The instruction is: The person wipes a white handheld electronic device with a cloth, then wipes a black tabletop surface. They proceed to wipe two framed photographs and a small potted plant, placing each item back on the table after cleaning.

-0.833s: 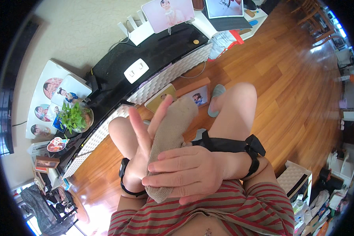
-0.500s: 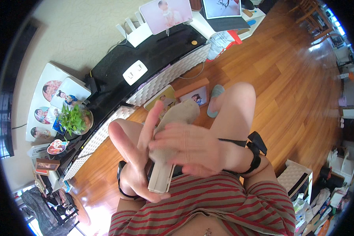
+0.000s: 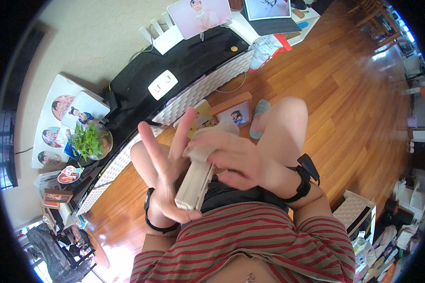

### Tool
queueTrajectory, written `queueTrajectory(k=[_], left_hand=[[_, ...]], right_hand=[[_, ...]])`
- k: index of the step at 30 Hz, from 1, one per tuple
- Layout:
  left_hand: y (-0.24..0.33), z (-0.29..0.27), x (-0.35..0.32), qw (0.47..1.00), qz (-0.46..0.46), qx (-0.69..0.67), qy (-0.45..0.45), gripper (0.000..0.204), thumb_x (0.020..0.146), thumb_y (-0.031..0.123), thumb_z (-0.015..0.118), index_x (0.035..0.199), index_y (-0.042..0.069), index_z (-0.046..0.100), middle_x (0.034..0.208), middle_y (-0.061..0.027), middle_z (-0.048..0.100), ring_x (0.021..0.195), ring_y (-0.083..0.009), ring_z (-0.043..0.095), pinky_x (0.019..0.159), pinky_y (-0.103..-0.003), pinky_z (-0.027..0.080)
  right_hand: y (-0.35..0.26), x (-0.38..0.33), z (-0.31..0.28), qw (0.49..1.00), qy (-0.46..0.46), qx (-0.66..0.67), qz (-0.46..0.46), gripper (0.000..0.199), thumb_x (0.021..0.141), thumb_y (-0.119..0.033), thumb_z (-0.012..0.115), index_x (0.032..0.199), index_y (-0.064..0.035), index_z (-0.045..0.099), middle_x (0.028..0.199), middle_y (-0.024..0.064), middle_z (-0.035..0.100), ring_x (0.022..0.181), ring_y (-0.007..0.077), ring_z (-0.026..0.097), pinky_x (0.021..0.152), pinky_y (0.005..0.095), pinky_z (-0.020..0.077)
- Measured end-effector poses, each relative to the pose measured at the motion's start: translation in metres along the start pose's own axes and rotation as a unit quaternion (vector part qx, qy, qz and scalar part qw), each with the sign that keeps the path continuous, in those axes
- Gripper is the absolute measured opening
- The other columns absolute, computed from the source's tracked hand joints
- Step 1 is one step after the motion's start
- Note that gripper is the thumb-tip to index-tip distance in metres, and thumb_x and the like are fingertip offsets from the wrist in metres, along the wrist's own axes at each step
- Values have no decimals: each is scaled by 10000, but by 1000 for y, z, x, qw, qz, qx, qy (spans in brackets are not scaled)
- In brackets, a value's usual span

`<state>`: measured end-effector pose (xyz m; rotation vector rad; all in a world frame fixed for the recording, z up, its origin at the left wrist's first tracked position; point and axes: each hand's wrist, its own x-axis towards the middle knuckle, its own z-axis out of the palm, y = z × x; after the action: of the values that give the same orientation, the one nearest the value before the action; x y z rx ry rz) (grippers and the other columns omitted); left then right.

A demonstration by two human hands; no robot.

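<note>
My left hand (image 3: pixel 164 172) grips a cream rectangular object (image 3: pixel 193 188), thumb around its near end and two fingers stretched out past its far side. The object is seen nearly edge-on and stands above my lap; its broad face is hidden, so its exact kind cannot be told. A beige cloth (image 3: pixel 200 153) lies over the object's far end. Closed on that cloth, my right hand (image 3: pixel 238 160) presses it against the object, and a loose part of the cloth sticks out beyond the knuckles.
Ahead, a brown-framed photo (image 3: pixel 236 114) and a yellow picture (image 3: pixel 200 118) stand by the low black-topped cabinet (image 3: pixel 198 54). A white wall-socket-like plate (image 3: pixel 163 85), a potted plant (image 3: pixel 89 141) and a photo board (image 3: pixel 56 113) are to the left. Wooden floor (image 3: pixel 349 108) spreads to the right.
The cream object has tilted so more of its near end shows. My right hand has slid a little up with the cloth, and my left fingers have spread apart.
</note>
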<state>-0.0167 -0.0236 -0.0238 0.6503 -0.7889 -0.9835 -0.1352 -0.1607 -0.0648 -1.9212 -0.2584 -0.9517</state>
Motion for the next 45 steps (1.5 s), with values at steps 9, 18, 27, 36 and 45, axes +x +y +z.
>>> queueTrajectory(k=[9,18,27,36,45], left_hand=[[5,-11,14,997,-13,65,34,1440,603,225,859,1460,400,-284,1589,-244,40,1344,-360,367,1003,-423,406],[0,-4,24,994,-74,-23,80,1315,680,628,768,1525,256,-167,1554,-282,133,1415,-386,266,1113,-481,303],[-6,-3,23,979,-61,135,141,878,922,687,356,1494,30,253,1510,-190,326,1349,-323,395,1113,-465,345],[-19,-28,22,959,-71,-262,76,947,894,683,442,1476,-39,255,1467,-257,352,1335,-336,407,1123,-429,325],[-11,-16,19,980,-98,-110,131,972,881,661,482,1479,-64,233,1476,-258,345,1351,-327,391,1151,-406,270]], right_hand=[[-15,14,-6,738,305,564,212,645,987,-409,374,1444,44,326,1449,176,428,1353,321,399,1135,471,293],[-47,41,4,841,216,456,193,525,957,-262,528,1410,-26,403,1466,153,399,1352,358,382,1114,491,313],[-18,46,17,998,-34,-43,-8,327,873,-190,594,1121,17,542,1401,303,433,1340,460,383,1106,519,284],[-13,28,27,996,-16,-83,-43,465,891,-332,587,1155,51,578,1317,300,515,1238,486,488,1023,550,390],[-8,10,18,984,39,-172,13,376,845,-184,646,1167,5,603,1291,208,564,1213,391,534,1024,478,423]])
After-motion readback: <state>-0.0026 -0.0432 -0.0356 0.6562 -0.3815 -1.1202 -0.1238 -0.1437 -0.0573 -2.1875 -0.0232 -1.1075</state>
